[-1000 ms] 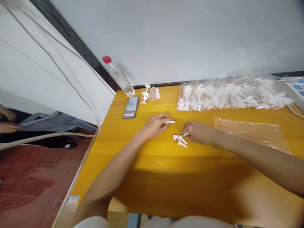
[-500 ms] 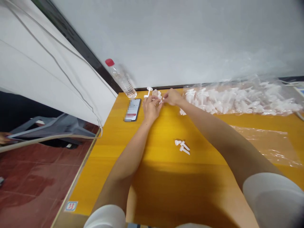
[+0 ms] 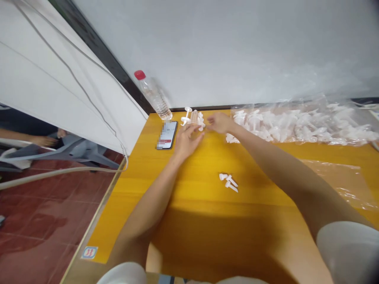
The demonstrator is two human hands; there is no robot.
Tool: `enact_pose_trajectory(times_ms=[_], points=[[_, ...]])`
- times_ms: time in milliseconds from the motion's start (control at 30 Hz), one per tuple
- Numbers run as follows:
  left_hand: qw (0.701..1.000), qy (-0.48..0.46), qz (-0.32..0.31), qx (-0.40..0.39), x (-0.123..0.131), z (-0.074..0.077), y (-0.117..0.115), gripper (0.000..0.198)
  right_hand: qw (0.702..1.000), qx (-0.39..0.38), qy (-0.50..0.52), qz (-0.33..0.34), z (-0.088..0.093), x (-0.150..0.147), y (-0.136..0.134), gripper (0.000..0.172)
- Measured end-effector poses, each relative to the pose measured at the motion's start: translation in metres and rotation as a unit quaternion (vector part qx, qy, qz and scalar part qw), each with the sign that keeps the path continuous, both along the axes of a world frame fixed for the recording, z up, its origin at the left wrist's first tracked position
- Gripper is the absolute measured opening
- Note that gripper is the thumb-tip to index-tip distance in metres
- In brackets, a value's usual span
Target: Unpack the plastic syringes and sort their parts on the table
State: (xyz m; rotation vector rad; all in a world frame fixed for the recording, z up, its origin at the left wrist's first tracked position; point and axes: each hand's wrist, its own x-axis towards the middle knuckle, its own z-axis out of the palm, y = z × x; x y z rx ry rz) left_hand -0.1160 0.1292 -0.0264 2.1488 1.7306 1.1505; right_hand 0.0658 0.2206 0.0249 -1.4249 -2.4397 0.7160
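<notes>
My left hand (image 3: pixel 187 141) is open above the table's far part, thumb and fingers apart. Just beyond its fingertips stand a white plunger-like piece with round flanges (image 3: pixel 186 116) and a clear ribbed tube (image 3: pixel 194 117). Small white plastic pieces (image 3: pixel 201 121) cluster beside the tube, between my hands. My right hand (image 3: pixel 220 123) hovers to the right of that cluster, its fingers pointing left and slightly apart. I see nothing in it, though the fingertips are a little blurred. Nearer to me lie a few white screw-shaped plastic pieces (image 3: pixel 229 181).
A clear plastic bag of white parts (image 3: pixel 284 124) lies along the back right; a flat clear bag (image 3: pixel 340 179) is nearer. A red-capped bottle (image 3: pixel 155 98) and a phone (image 3: pixel 167 135) are at the left. Another person's hand (image 3: pixel 44 141) shows by a grey chair (image 3: pixel 79 152).
My hands, earlier close together at the small white pieces, have drawn apart. My left fingers have spread. Another person's arm has come further into view at the left.
</notes>
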Motion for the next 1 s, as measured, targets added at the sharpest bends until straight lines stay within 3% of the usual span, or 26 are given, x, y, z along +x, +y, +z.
enact_pose_trajectory(times_ms=[33, 100, 167, 267, 367, 467, 600, 733, 867, 1000], points=[[0.998, -0.009, -0.054, -0.034, 0.003, 0.006, -0.016, 0.027, 0.999, 0.011, -0.017, 0.026, 0.008, 0.014, -0.014, 0.014], [0.976, -0.009, -0.189, -0.111, 0.012, 0.017, -0.049, 0.027, 0.993, 0.022, -0.059, 0.1, 0.023, 0.043, -0.052, 0.031], [0.944, 0.016, -0.289, -0.159, 0.025, 0.023, -0.078, 0.026, 0.983, -0.028, -0.099, 0.152, 0.032, 0.07, -0.098, 0.045], [0.927, 0.065, -0.323, -0.179, 0.045, 0.022, -0.101, 0.027, 0.967, -0.063, -0.184, 0.165, 0.028, 0.091, -0.157, 0.032], [0.935, 0.085, -0.297, -0.173, 0.054, 0.014, -0.107, 0.027, 0.968, -0.06, -0.198, 0.143, 0.007, 0.093, -0.187, 0.014], [0.949, 0.093, -0.257, -0.156, 0.05, 0.007, -0.104, 0.031, 0.974, -0.038, -0.181, 0.131, -0.011, 0.09, -0.191, 0.019], [0.967, 0.035, -0.204, -0.149, 0.035, 0.001, -0.089, 0.019, 0.978, -0.021, -0.163, 0.13, -0.018, 0.089, -0.184, 0.019], [0.986, -0.039, -0.1, -0.126, 0.019, -0.005, -0.054, 0.017, 0.982, -0.004, -0.161, 0.101, -0.022, 0.087, -0.183, 0.022], [0.997, -0.036, 0.031, -0.062, 0.005, -0.013, -0.009, 0.017, 0.982, 0.002, -0.168, 0.092, -0.025, 0.084, -0.185, 0.025], [0.992, -0.022, 0.111, -0.058, -0.004, -0.024, 0.024, 0.012, 0.98, 0.003, -0.179, 0.087, -0.024, 0.08, -0.186, 0.026]])
